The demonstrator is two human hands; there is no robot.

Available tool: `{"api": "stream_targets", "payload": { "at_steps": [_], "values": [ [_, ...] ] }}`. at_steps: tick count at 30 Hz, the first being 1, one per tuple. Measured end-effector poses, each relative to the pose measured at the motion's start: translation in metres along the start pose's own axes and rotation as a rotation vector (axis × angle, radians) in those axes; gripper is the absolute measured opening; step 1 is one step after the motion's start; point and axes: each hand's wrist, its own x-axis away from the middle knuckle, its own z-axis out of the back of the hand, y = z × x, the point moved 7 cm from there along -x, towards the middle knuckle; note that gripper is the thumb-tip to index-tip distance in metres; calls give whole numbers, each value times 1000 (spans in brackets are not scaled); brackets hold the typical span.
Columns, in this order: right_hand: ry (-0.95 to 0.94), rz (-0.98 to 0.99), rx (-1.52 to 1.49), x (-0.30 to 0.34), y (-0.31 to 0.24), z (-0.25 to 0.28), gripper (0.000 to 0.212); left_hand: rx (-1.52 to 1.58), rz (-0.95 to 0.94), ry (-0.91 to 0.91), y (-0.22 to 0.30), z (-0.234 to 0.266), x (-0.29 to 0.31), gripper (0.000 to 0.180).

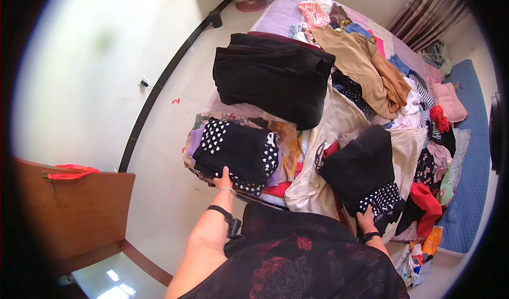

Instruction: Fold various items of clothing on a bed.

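Note:
A folded black garment with white heart prints [241, 145] lies on top of a stack of folded clothes near the bed's left edge. My left hand [225, 179] grips its near edge, thumb on top and the other fingers mostly hidden. To the right, a black garment with a white-dotted end [360, 158] is spread over cream cloth. My right hand [366, 220] is closed on that dotted end, which also carries white lettering. Behind the stack rests a large folded pile of black clothes [273, 76].
Tan trousers [350, 60] and many mixed clothes heap across the far and right parts of the bed [273, 13]. A blue mat [466, 156] runs along the right side. At the lower left stands a brown wooden board [79, 209] with a red strip on it.

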Motion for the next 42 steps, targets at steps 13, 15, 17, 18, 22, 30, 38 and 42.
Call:
{"api": "stream_targets", "payload": {
  "at_steps": [13, 15, 17, 18, 22, 30, 38, 42],
  "values": [
    [18, 0, 41, 14, -18, 3, 75, 522, 65, -314, 33, -58, 21, 63],
    [33, -9, -1, 16, -18, 4, 74, 443, 55, -260, 38, -56, 28, 58],
    [34, -4, 4, 18, -18, 4, 72, 460, 29, -272, 51, -50, 36, 57],
    [21, -22, 0, 18, -17, 5, 71, 517, 9, -325, 63, -49, 41, 57],
    [28, -2, -52, 23, -13, 13, 70, 541, -199, -482, 138, -37, 69, 54],
    [-81, -112, -449, 39, 10, 18, 69, 550, -500, -915, 320, -2, 172, 45],
    [10, -33, -520, 37, 47, 31, 64, 253, -439, -1291, 312, -85, 337, 51],
    [21, -60, -571, 47, 61, 44, 65, -141, -347, -1383, 247, -166, 414, 54]
  ]
}}
